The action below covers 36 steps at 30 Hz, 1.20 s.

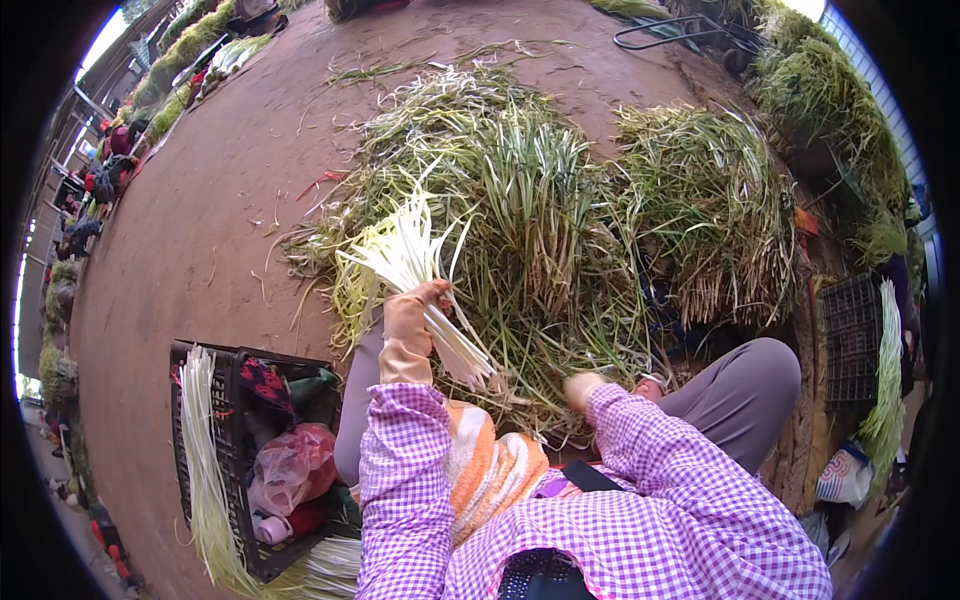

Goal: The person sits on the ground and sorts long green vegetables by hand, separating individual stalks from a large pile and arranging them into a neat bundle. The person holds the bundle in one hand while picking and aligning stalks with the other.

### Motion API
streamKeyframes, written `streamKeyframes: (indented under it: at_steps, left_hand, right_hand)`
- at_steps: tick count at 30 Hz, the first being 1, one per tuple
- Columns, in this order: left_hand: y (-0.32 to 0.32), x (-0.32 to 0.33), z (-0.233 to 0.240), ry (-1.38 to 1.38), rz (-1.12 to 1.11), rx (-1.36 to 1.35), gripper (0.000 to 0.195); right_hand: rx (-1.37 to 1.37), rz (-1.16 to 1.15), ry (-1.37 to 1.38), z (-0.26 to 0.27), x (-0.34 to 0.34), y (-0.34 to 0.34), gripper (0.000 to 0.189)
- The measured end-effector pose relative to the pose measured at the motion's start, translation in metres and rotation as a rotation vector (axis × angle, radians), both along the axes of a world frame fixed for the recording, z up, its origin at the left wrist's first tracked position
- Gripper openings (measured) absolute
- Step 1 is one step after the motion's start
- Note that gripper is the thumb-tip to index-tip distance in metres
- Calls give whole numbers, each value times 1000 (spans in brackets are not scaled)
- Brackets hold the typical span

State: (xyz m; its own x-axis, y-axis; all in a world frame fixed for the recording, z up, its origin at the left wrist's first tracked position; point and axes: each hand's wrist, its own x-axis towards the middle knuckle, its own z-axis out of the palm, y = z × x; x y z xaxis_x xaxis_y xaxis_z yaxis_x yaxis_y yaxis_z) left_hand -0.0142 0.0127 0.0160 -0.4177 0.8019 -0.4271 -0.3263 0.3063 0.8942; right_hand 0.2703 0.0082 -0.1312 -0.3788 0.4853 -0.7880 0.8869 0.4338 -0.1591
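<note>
My left hand (417, 307), in a tan glove, grips a bunch of blanched chives (416, 259) around the white stems. Their pale yellow leaves fan out up and left, and the stem ends point down right towards my lap. My right hand (583, 390) is blurred, low over the near edge of the heap, to the right of those stem ends. Its fingers cannot be made out. Before me lies a large heap of green and yellowish chives (525, 202), partly upright and tangled with dry brown leaves. An orange-and-white striped towel (487, 472) covers my lap.
A black plastic crate (251, 525) at my left holds a pink plastic bag (296, 461) and cloths; pale chives (201, 450) drape over its side. Another stack of chives (712, 217) stands at right, near a black crate (853, 341). A metal-framed cart (667, 34) and people are farther off.
</note>
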Motion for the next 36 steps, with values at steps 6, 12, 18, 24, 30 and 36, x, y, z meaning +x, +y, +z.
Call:
streamKeyframes:
  at_steps: [6, 12, 18, 24, 30, 36]
  left_hand:
    - [1, 6, -3, -41, -13, -36, 17]
    - [4, 5, -3, -65, 8, -63, 17]
    - [3, 7, 6, -69, -29, -14, 19]
    - [0, 29, -13, -138, -167, -70, 29]
    - [-3, 29, -24, -235, -324, -118, 17]
    - [-4, 16, -9, -281, -172, 17, 14]
  right_hand:
    - [-226, -964, 737, 43, -15, 55, 33]
    - [-284, -442, 725, 59, -78, 17, 30]
    - [-404, -1357, 1496, 36, -50, 26, 35]
    - [-337, -997, 1152, 69, -79, 20, 25]
    - [15, -549, 1083, 40, -88, 5, 30]
    - [-219, 421, 90, -33, -41, -29, 36]
